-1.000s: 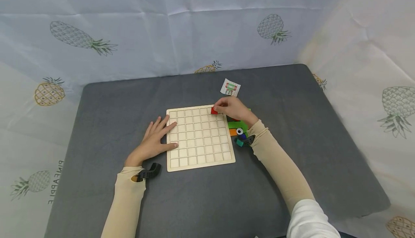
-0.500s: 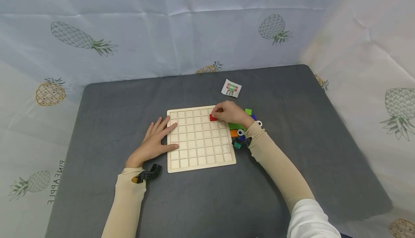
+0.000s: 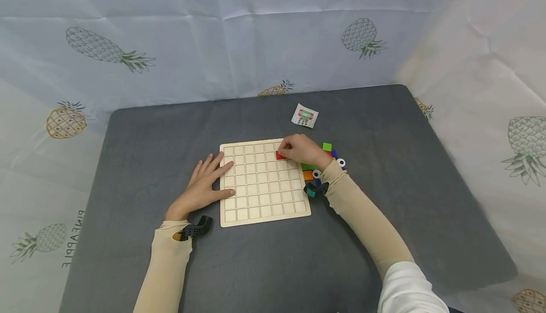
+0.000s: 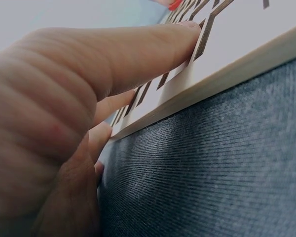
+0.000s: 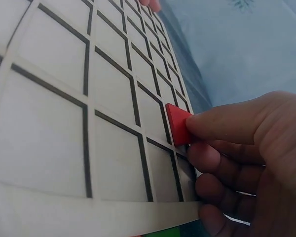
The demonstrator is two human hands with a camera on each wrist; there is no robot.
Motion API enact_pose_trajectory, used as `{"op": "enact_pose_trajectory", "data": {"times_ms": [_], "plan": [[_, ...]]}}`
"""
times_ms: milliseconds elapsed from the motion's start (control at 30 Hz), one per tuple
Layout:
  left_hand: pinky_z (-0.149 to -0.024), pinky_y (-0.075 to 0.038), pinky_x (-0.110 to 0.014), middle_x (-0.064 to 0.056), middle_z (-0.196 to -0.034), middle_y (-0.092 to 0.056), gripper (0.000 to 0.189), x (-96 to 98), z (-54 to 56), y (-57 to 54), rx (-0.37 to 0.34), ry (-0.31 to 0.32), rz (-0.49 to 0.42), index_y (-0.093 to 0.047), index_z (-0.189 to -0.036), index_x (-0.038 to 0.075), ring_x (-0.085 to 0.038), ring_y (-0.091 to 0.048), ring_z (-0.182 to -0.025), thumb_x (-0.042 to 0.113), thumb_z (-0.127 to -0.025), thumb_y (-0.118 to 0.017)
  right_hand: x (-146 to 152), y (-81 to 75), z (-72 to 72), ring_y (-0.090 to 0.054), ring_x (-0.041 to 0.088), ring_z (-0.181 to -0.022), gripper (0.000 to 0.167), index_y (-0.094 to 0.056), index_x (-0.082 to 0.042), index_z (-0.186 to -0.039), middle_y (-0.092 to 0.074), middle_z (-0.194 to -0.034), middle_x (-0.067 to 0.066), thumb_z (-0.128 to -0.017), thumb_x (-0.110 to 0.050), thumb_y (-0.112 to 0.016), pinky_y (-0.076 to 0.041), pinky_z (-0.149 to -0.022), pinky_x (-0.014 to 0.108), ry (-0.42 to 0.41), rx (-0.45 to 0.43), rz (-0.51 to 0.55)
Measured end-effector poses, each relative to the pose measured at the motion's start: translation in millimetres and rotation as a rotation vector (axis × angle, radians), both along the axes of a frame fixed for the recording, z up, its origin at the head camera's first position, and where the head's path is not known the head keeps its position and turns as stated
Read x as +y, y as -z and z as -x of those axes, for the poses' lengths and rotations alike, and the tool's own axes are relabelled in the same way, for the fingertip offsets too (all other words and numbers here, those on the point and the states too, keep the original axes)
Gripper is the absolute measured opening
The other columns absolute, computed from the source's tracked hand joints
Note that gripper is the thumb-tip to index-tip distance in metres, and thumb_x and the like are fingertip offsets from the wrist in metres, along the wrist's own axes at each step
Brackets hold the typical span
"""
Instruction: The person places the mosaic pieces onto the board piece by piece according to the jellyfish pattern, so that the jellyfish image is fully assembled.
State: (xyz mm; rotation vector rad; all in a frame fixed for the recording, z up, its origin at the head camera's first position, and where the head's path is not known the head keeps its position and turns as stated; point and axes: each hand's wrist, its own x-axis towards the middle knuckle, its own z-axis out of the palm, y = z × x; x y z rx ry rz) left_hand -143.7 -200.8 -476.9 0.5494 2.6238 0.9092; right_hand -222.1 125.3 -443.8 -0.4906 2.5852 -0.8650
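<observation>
A pale wooden board [image 3: 256, 180] with a grid of square recesses lies on the dark table. My right hand [image 3: 302, 148] pinches a flat red square tile [image 5: 178, 124] between thumb and finger at the board's far right part. In the right wrist view the tile sits tilted at a recess, its near edge over the grid lines. My left hand [image 3: 200, 187] lies with fingers spread along the board's left edge. Its thumb [image 4: 153, 52] rests on the board's surface in the left wrist view.
Several coloured pieces, among them a green square [image 3: 326, 146], an orange piece [image 3: 308, 175] and a white ring-shaped piece [image 3: 341, 162], lie right of the board, partly under my right wrist. A small printed pattern card [image 3: 304, 115] lies behind it. A pineapple-print cloth [image 3: 192, 57] hangs past the table.
My right hand has come slightly nearer with the red tile, from the board's far row toward the row before it, then nearly stopped. My left hand has stayed in place.
</observation>
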Motion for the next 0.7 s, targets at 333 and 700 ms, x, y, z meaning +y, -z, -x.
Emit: {"op": "enact_pose_trajectory", "data": {"times_ms": [333, 700], "plan": [[-0.127, 0.010, -0.057, -0.008, -0.173, -0.006, 0.086, -0.1, -0.6, -1.4, 0.002, -0.007, -0.003, -0.034, -0.160, 0.020, -0.036, 0.005, -0.160, 0.042, -0.089, -0.076, 1.5, -0.4, -3.5, -0.050, 0.017, -0.064, 0.016, -0.065, -0.012, -0.104, -0.061, -0.081, 0.004, -0.101, -0.027, -0.064, -0.041, -0.061, 0.028, 0.030, 0.005, 0.062], [-0.128, 0.009, -0.057, -0.009, -0.173, -0.007, 0.085, 1.6, -1.7, -1.6, 0.005, -0.004, -0.011, -0.035, -0.160, 0.018, -0.037, 0.003, -0.160, 0.040, -0.089, -0.076, 36.7, -28.1, -5.0, -0.048, 0.021, -0.075, 0.020, -0.067, -0.009, -0.111, -0.058, -0.090, 0.007, -0.104, -0.026, -0.060, -0.042, -0.069, 0.033, 0.105, 0.015, 0.194]]}}
